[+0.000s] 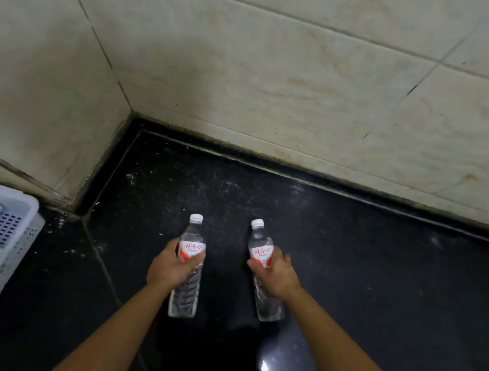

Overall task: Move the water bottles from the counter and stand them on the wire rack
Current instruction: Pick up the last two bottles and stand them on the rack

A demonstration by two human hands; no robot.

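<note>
Two clear water bottles with white caps and red-and-white labels stand upright on the black counter (pixel 348 268). My left hand (pixel 171 267) is wrapped around the middle of the left bottle (pixel 193 237), over its label. The right bottle (pixel 259 243) is gripped the same way at its label by my right hand (pixel 278 274). Both bottle bases appear to rest on the counter, side by side and a short gap apart. No wire rack is in view.
A white perforated plastic basket (pixel 11 233) holding pale objects sits at the left edge. Beige tiled walls (pixel 275 84) meet in a corner behind the counter. A seam runs across the counter on the left.
</note>
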